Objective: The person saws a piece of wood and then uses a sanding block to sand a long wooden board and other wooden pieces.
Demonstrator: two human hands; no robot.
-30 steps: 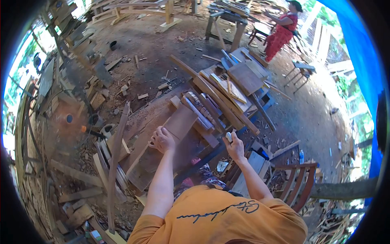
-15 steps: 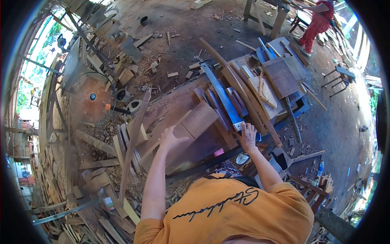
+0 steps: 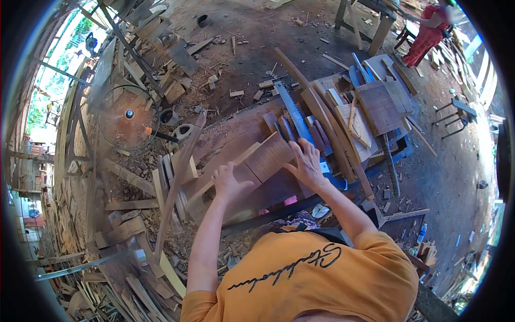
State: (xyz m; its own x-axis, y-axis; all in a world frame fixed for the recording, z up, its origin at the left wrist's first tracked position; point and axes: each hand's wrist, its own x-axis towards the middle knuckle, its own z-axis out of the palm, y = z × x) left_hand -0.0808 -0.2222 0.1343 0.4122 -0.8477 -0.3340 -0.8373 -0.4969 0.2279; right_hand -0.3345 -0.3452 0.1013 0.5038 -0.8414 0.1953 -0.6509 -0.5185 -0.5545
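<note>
A brown wooden board [image 3: 270,156] with a cross line and a lighter far edge lies at a slant on the worktable. My left hand [image 3: 229,181] rests on its left part, fingers bent toward the far edge and thumb spread out. At the board's right end is my right hand [image 3: 309,163], its thumb and fingers apart, fingertips right at the edge. Just beyond it lies a handsaw [image 3: 294,114] with a long toothed blade. Its handle is partly hidden by my right hand and forearm.
Wooden bars [image 3: 328,126] and a dark panel [image 3: 379,107] are stacked on the table's right side. A long plank [image 3: 179,185] leans at the left. A wire-guarded fan [image 3: 129,114] stands beyond it. At upper right, a person [image 3: 426,35] stands by a bench.
My right hand has left the saw handle and moved left to the board's right end. The fingers of my left hand have bent over the board. The view has shifted slightly.
</note>
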